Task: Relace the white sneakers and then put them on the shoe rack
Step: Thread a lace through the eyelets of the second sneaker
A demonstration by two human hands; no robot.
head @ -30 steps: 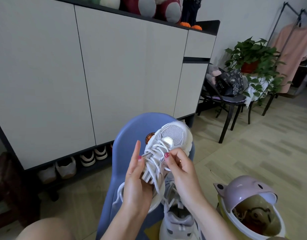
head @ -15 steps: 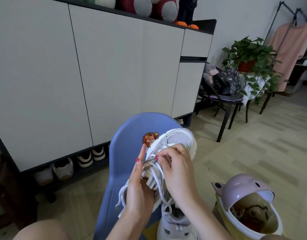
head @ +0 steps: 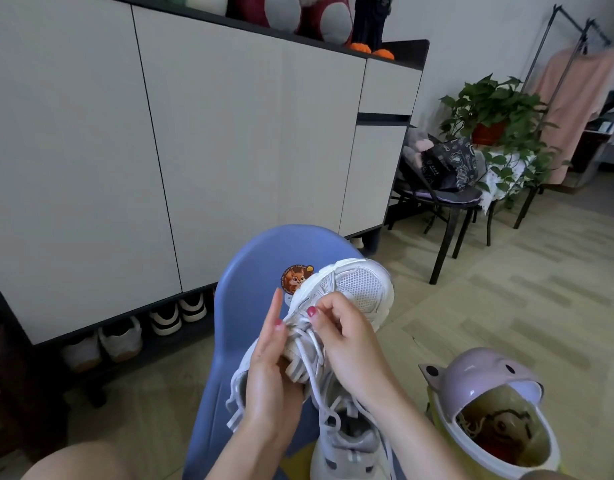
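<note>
A white mesh sneaker (head: 361,289) is held up over a blue chair, toe pointing away and up. My left hand (head: 269,379) grips its side near the tongue, index finger stretched upward. My right hand (head: 347,337) pinches the white lace (head: 310,365) at the upper eyelets, and loose lace hangs down between my hands. The second white sneaker (head: 347,452) stands below on the chair seat, partly hidden by my right forearm. The shoe rack (head: 132,327) is the open dark shelf under the cabinet at left, holding several shoes.
The blue chair (head: 250,271) has its back toward the white cabinet (head: 212,140). A lilac-lidded bin (head: 485,410) stands at lower right. A black chair with a bag (head: 444,174), a potted plant (head: 496,116) and a clothes rail (head: 572,98) are at the far right. My knee (head: 77,462) shows at lower left.
My right hand has moved up from the middle of the lacing onto the upper eyelets and closed over the lace. The sneaker has tipped slightly, and the camera has shifted a little.
</note>
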